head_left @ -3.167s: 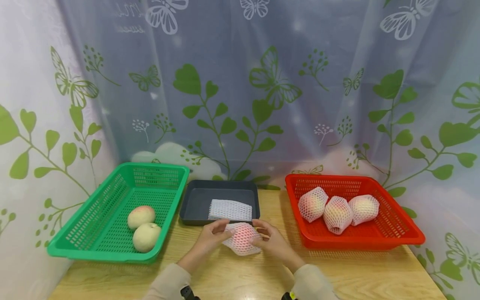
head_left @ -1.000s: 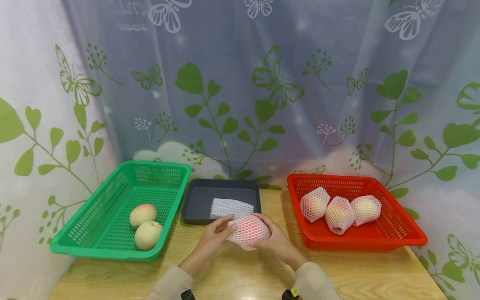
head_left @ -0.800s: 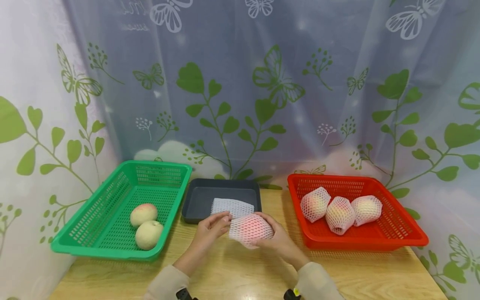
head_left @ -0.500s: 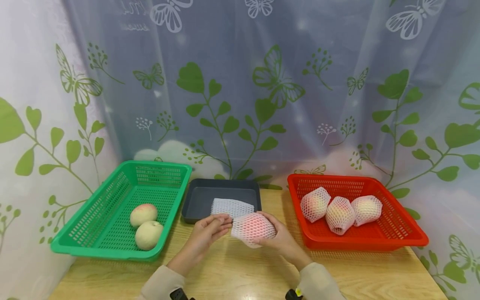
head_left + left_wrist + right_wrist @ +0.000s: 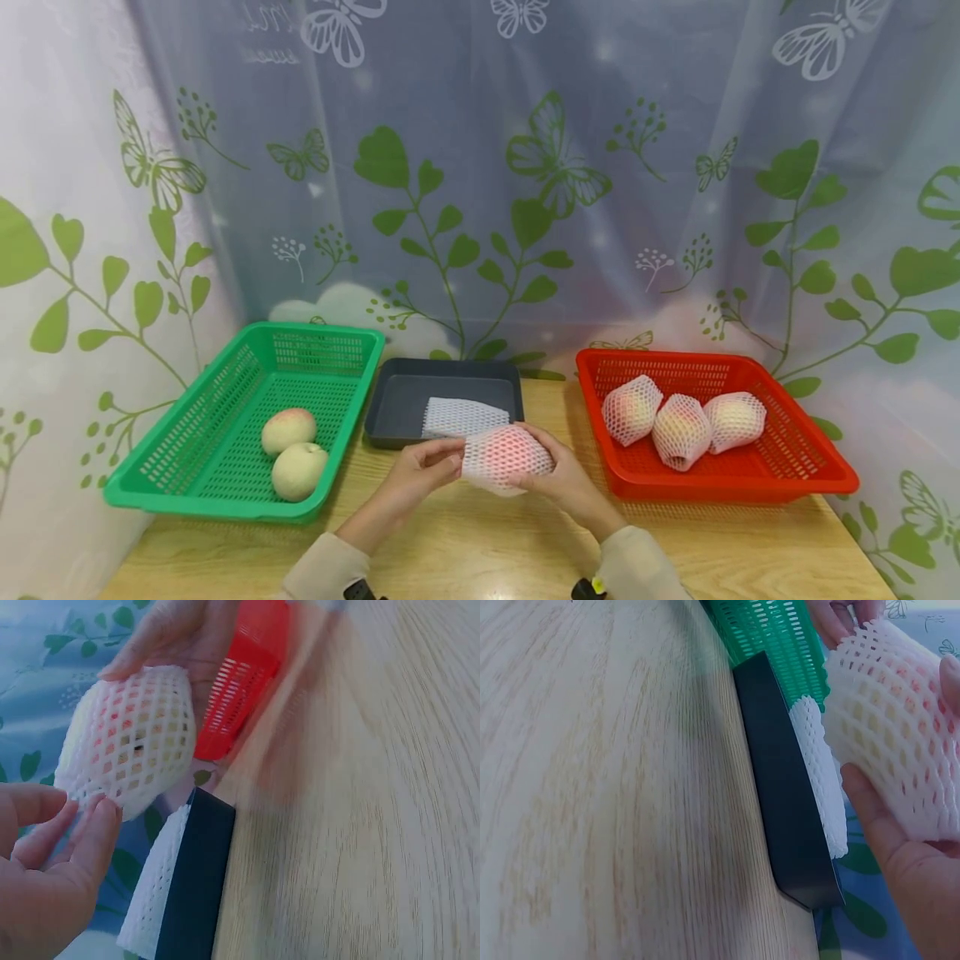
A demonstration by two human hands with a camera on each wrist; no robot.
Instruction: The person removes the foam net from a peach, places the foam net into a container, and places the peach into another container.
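Observation:
A peach in a white foam net hangs just above the wooden table, in front of the dark tray. My right hand grips it from the right and below, fingers curled round it. My left hand pinches the net's left end between thumb and fingers. In the left wrist view the netted peach shows my left fingertips at its lower edge. In the right wrist view my right thumb lies under the netted peach.
A flat spare foam net lies in the dark tray. The green basket on the left holds two bare peaches. The red basket on the right holds three netted peaches. A printed curtain hangs behind.
The netted peach has shifted a little right in my right hand. My left hand came off the net for a moment and is back at its left end.

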